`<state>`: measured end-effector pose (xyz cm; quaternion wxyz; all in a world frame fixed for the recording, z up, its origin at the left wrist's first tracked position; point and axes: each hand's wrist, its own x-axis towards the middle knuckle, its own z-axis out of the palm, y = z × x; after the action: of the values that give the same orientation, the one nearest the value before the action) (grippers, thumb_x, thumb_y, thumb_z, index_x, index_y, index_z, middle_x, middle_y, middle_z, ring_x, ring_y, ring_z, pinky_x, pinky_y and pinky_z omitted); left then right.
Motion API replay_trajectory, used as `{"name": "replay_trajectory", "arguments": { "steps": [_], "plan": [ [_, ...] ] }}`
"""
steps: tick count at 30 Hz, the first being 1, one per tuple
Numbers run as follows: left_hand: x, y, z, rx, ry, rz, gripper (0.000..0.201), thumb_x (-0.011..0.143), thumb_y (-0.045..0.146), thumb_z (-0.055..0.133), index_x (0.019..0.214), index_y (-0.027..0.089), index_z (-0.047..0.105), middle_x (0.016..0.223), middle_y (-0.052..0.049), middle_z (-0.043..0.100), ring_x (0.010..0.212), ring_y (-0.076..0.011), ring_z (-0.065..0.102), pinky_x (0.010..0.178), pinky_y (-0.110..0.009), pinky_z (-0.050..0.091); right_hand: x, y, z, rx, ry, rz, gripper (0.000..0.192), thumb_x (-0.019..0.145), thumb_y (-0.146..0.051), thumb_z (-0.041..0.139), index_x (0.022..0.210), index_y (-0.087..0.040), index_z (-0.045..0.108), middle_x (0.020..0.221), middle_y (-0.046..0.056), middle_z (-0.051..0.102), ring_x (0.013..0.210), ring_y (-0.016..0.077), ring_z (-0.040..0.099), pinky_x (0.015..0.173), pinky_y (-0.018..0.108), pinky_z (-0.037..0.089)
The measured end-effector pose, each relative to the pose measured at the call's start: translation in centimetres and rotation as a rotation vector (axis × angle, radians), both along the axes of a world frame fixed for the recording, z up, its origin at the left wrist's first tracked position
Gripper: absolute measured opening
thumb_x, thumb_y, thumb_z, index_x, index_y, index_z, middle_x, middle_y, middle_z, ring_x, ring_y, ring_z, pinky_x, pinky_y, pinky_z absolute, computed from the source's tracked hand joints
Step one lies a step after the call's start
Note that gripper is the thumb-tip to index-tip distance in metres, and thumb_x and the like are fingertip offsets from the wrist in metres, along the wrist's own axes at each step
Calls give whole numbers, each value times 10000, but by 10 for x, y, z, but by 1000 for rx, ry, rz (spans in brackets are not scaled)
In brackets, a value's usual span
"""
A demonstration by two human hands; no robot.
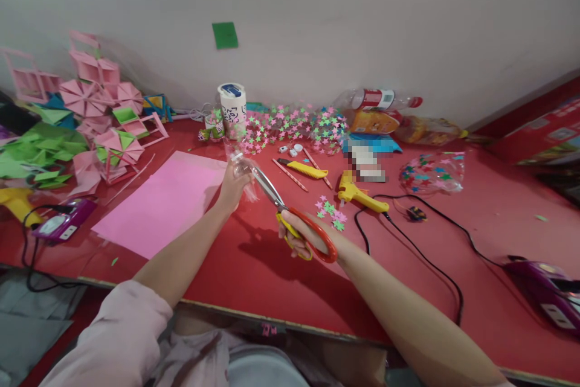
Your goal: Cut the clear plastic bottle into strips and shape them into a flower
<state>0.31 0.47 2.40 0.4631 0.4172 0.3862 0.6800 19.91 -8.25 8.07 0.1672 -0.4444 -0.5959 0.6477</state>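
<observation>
So we've got the scissors [290,209] in our right hand [296,241], grip closed through the red-and-yellow handles, blades pointing up and left toward the clear plastic piece [242,172]. Our left hand [233,188] has that piece pinched, grip clamped on it, just above the red table [254,266]. The blades run on a diagonal from the handles straight to the plastic, tips right at it or touching; we can't tell whether the blades are apart or together. The left hand is the nearer one to the plastic, the right sits down the diagonal.

Readable writing? Not much. The white cup [232,103] has dark marks we can't make out, and the bottle [378,99] label is red and white but too small to read.
</observation>
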Motion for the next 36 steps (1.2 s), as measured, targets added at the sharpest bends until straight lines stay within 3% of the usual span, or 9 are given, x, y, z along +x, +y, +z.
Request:
{"name": "replay_trajectory", "arguments": {
  "steps": [3, 9, 14, 19, 25, 29, 36],
  "plan": [
    [-3, 2, 0, -12, 14, -35, 325, 585, 209, 684, 885, 209, 559, 792, 18, 585, 695, -117, 551, 659, -261, 447, 0, -1, 2, 3, 6, -16, 550, 891, -709, 404, 715, -199, 510, 400, -102, 365, 333, 75, 402, 530, 258, 531],
    [-9, 7, -1, 67, 160, 20, 346, 551, 127, 639, 884, 205, 582, 813, 19, 610, 765, -132, 566, 736, -277, 455, 0, 0, -3, -5, -60, -43, 583, 891, -725, 385, 690, -193, 513, 385, -96, 387, 314, 75, 417, 510, 254, 514],
    [-1, 0, 1, -127, -72, -137, 337, 527, 160, 661, 855, 198, 592, 761, 33, 609, 648, -96, 534, 611, -234, 419, -3, -1, -13, -16, 30, -38, 578, 886, -723, 400, 694, -191, 519, 352, -88, 406, 303, 77, 411, 480, 243, 495],
    [4, -7, 7, -182, -171, -230, 309, 527, 196, 709, 819, 184, 606, 729, 35, 610, 645, -85, 556, 622, -225, 424, -4, -2, -15, -55, 122, -24, 600, 854, -762, 404, 694, -196, 522, 349, -94, 385, 290, 80, 399, 445, 242, 479],
    [-3, -4, 12, -185, -107, -317, 339, 520, 191, 732, 834, 177, 603, 731, 35, 595, 632, -80, 538, 593, -223, 411, -3, -2, -5, -58, 74, -44, 577, 878, -733, 401, 687, -200, 515, 361, -86, 399, 306, 84, 418, 455, 242, 481],
    [-10, -2, 16, -199, -69, -355, 444, 467, 140, 762, 875, 179, 592, 840, 15, 627, 696, -92, 560, 612, -224, 431, -1, 1, -1, 16, -74, -75, 566, 862, -725, 449, 660, -200, 506, 355, -83, 409, 296, 80, 419, 443, 237, 471],
    [-19, -1, 17, -247, -1, -491, 442, 502, 113, 756, 910, 179, 598, 826, 11, 606, 721, -104, 564, 624, -231, 440, 4, 5, -1, 1, -89, -8, 593, 875, -742, 391, 682, -194, 513, 369, -90, 391, 308, 88, 437, 460, 255, 498]
  ]
}}
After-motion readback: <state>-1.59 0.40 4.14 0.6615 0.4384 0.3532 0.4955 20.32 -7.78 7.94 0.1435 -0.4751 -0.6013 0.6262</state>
